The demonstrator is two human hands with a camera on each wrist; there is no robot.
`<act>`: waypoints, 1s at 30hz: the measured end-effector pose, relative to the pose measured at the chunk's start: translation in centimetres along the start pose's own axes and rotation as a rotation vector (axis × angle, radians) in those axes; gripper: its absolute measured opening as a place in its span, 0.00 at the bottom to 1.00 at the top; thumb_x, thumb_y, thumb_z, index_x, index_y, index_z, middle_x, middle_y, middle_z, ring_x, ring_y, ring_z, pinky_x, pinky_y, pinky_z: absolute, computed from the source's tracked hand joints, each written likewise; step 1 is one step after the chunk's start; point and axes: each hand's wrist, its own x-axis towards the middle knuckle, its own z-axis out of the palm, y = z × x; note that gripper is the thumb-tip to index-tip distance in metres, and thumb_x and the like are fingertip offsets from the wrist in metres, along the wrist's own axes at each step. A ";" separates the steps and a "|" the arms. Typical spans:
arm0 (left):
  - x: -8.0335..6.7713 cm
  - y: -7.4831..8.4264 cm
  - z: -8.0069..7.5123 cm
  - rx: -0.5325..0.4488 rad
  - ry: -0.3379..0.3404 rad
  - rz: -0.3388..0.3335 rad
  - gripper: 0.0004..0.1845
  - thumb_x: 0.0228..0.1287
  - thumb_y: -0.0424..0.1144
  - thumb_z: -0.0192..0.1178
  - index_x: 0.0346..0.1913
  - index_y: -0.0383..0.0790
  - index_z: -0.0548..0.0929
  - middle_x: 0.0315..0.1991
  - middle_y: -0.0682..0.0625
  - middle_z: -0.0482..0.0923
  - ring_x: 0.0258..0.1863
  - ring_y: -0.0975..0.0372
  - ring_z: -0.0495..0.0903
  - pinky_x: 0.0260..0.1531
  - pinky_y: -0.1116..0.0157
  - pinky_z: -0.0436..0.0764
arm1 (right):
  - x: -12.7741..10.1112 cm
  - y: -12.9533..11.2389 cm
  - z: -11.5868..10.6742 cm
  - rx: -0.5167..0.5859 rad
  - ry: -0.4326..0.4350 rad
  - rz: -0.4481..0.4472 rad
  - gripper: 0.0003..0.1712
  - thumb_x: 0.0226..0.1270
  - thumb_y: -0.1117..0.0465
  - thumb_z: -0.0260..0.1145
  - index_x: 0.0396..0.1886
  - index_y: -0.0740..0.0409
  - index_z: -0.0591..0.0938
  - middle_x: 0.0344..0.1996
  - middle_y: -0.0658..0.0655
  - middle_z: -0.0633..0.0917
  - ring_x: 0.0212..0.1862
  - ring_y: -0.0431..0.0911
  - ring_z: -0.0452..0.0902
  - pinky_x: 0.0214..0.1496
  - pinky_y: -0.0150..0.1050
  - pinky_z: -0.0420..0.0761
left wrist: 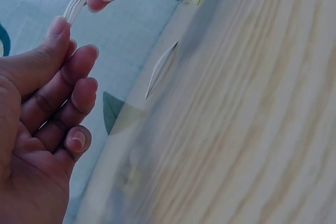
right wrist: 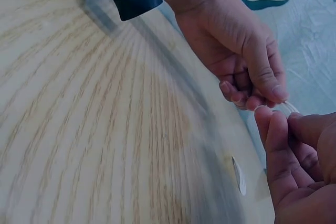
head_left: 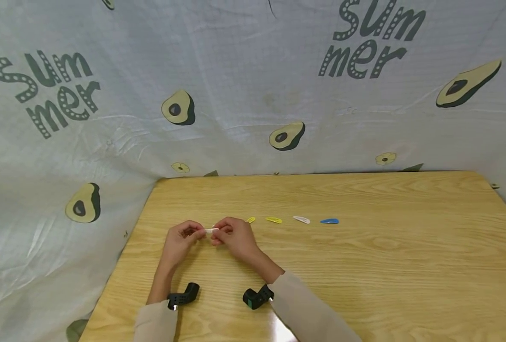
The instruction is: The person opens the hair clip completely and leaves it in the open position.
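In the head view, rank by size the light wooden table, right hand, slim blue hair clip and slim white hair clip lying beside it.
Light wooden table
Right hand
Slim blue hair clip and slim white hair clip: too alike to rank

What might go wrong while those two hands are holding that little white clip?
The left hand and right hand pinch the slim white clip with just fingers and thumbs, so it might slip or spring away. In the head view, a yellow clip shows right beside the right hand; if that hand dips, it could nudge it across the table.
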 end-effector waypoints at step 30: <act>-1.5 2.7 5.8 0.051 -0.007 -0.027 0.04 0.59 0.30 0.66 0.30 0.30 0.82 0.24 0.40 0.80 0.25 0.43 0.77 0.21 0.72 0.68 | -4.5 0.3 -4.8 -0.055 0.081 -0.077 0.04 0.63 0.70 0.66 0.37 0.67 0.82 0.27 0.59 0.86 0.32 0.53 0.85 0.34 0.42 0.83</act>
